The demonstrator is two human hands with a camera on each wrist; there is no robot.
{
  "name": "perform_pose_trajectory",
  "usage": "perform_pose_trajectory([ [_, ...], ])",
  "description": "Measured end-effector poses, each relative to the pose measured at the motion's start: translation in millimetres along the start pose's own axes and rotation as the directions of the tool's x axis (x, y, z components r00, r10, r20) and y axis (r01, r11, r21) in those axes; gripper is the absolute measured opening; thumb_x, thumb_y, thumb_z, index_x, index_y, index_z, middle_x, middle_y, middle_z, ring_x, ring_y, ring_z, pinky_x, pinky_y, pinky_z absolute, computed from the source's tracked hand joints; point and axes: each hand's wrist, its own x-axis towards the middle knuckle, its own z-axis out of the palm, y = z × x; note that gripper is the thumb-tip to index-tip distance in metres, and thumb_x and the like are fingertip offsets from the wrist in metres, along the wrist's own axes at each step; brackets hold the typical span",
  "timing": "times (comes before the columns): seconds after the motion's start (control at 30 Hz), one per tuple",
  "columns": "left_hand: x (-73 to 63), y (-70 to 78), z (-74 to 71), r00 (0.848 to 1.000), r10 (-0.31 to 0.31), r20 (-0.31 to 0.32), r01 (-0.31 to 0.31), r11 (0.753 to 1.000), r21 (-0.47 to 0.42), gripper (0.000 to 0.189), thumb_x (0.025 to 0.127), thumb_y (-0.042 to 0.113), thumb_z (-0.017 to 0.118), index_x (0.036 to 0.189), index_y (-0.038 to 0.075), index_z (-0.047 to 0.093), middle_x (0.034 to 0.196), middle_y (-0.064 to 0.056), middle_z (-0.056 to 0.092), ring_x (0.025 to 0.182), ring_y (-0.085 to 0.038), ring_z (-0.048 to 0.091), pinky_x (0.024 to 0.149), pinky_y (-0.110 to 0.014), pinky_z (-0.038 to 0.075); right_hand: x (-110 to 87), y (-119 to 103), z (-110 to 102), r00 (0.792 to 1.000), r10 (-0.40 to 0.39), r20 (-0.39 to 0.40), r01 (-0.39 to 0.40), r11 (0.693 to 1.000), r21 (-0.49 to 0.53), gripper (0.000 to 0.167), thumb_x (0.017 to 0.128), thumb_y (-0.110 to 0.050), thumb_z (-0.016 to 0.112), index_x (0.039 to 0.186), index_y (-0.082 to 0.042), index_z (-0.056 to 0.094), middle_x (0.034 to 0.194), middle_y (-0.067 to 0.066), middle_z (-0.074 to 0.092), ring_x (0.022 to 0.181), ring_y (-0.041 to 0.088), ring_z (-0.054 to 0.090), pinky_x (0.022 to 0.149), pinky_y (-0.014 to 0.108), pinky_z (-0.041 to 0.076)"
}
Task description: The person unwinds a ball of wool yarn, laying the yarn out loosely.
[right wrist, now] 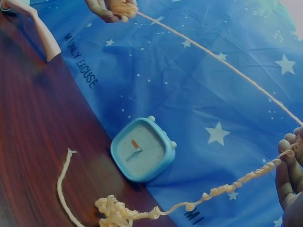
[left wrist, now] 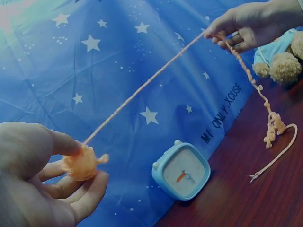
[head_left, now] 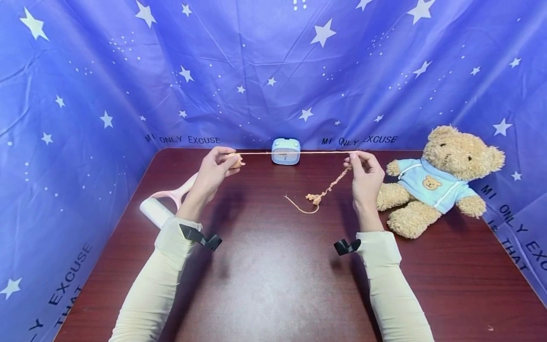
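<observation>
A peach yarn strand (head_left: 256,153) is stretched straight between both hands above the table. My left hand (head_left: 215,171) grips a small ball of the same yarn (left wrist: 81,163) between thumb and fingers. The strand's other end is pinched by thumb and fingertips of my right hand (head_left: 365,173). From the right hand hangs a twisted, knotted length of yarn (right wrist: 227,189), which ends in a clump (head_left: 315,198) with a loose tail (head_left: 301,209) curving left. In the right wrist view the right hand shows only partly at the edge.
A blue clock (head_left: 285,159) stands at the table's back edge, behind the strand. On the right sits a teddy bear (head_left: 440,183) in a blue top. A lint roller (head_left: 158,211) with a pink handle lies left, partly behind the left arm. A starry blue curtain (head_left: 256,57) surrounds the table.
</observation>
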Motion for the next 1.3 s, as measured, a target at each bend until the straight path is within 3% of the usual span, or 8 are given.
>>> perform_pose_trajectory([
  [0.23, 0.2, 3.3, -0.5, 0.998, 0.017, -0.067, -0.021, 0.998, -0.065, 0.009, 0.094, 0.002, 0.055, 0.099, 0.007, 0.051, 0.091, -0.003, 0.061, 0.08, -0.01, 0.066, 0.09, -0.033, 0.057, 5.2, -5, -9, 0.999, -0.006, -0.051, 0.007, 1.0, 0.028, 0.013, 0.088, -0.003, 0.066, 0.094, 0.008, 0.066, 0.072, 0.006, 0.067, 0.064, 0.013, 0.063, 0.067, 0.023, 0.057],
  [0.47, 3.7, 3.3, -3.3, 0.981, 0.037, -0.192, -0.052, 0.996, -0.078, 0.01, 0.093, -0.002, 0.057, 0.096, 0.007, 0.052, 0.088, -0.003, 0.06, 0.079, -0.008, 0.063, 0.081, -0.022, 0.059, 10.9, -9, -19, 0.995, -0.013, -0.103, 0.019, 0.998, 0.054, 0.007, 0.087, -0.001, 0.066, 0.091, 0.005, 0.067, 0.071, 0.008, 0.067, 0.063, 0.015, 0.063, 0.067, 0.024, 0.057],
  [0.6, 4.6, 3.5, -6.2, 0.971, 0.031, -0.238, -0.045, 0.998, -0.054, 0.01, 0.091, -0.003, 0.058, 0.097, 0.005, 0.054, 0.083, 0.0, 0.059, 0.075, -0.007, 0.062, 0.076, -0.018, 0.058, 15.2, -13, -24, 0.991, -0.021, -0.132, 0.029, 0.998, 0.059, 0.006, 0.087, -0.001, 0.066, 0.09, 0.003, 0.067, 0.072, 0.009, 0.067, 0.063, 0.015, 0.063, 0.067, 0.024, 0.057],
  [0.73, 4.7, 4.8, -9.0, 0.962, 0.02, -0.272, -0.015, 1.0, 0.02, 0.022, 0.091, -0.001, 0.059, 0.112, -0.005, 0.055, 0.083, 0.001, 0.058, 0.075, -0.007, 0.06, 0.074, -0.014, 0.056, 18.7, -16, -28, 0.988, -0.029, -0.153, 0.04, 0.997, 0.065, 0.004, 0.087, 0.0, 0.065, 0.09, 0.003, 0.067, 0.073, 0.009, 0.066, 0.065, 0.016, 0.063, 0.067, 0.023, 0.057],
  [0.83, 5.0, 5.7, -9.7, 0.952, -0.002, -0.306, 0.024, 0.997, 0.068, 0.033, 0.091, 0.0, 0.06, 0.122, -0.006, 0.05, 0.088, 0.001, 0.058, 0.076, -0.005, 0.059, 0.073, -0.012, 0.054, 19.2, -17, -30, 0.986, -0.037, -0.16, 0.045, 0.998, 0.048, 0.004, 0.087, 0.001, 0.065, 0.09, 0.004, 0.067, 0.073, 0.009, 0.066, 0.065, 0.015, 0.063, 0.067, 0.023, 0.057],
  [0.97, 5.5, 6.3, -10.5, 0.938, -0.02, -0.347, 0.056, 0.994, 0.094, 0.028, 0.089, -0.001, 0.061, 0.115, 0.002, 0.05, 0.091, 0.002, 0.058, 0.074, -0.003, 0.057, 0.07, -0.012, 0.05, 18.3, -16, -33, 0.987, -0.031, -0.155, 0.034, 0.999, 0.021, 0.007, 0.087, 0.001, 0.066, 0.092, 0.007, 0.066, 0.073, 0.008, 0.065, 0.064, 0.015, 0.062, 0.067, 0.023, 0.057],
  [1.13, 6.0, 4.9, -12.2, 0.941, 0.003, -0.34, 0.006, 1.0, 0.025, 0.022, 0.089, -0.004, 0.061, 0.11, -0.001, 0.055, 0.088, 0.002, 0.059, 0.072, -0.005, 0.06, 0.071, -0.014, 0.054, 14.9, -10, -36, 0.995, 0.016, -0.099, -0.023, 0.997, -0.069, 0.006, 0.088, 0.001, 0.064, 0.092, 0.004, 0.067, 0.074, 0.003, 0.066, 0.065, 0.013, 0.062, 0.065, 0.021, 0.055],
  [1.3, 5.8, 3.8, -12.0, 0.959, -0.014, -0.283, -0.035, 0.985, -0.168, 0.025, 0.09, -0.007, 0.057, 0.113, -0.005, 0.048, 0.091, -0.006, 0.06, 0.071, -0.009, 0.065, 0.078, -0.026, 0.06, 7.7, -6, -36, 0.993, 0.121, -0.003, -0.118, 0.963, -0.241, 0.005, 0.089, 0.001, 0.063, 0.092, 0.005, 0.065, 0.071, 0.001, 0.065, 0.056, 0.008, 0.058, 0.05, 0.016, 0.049],
])
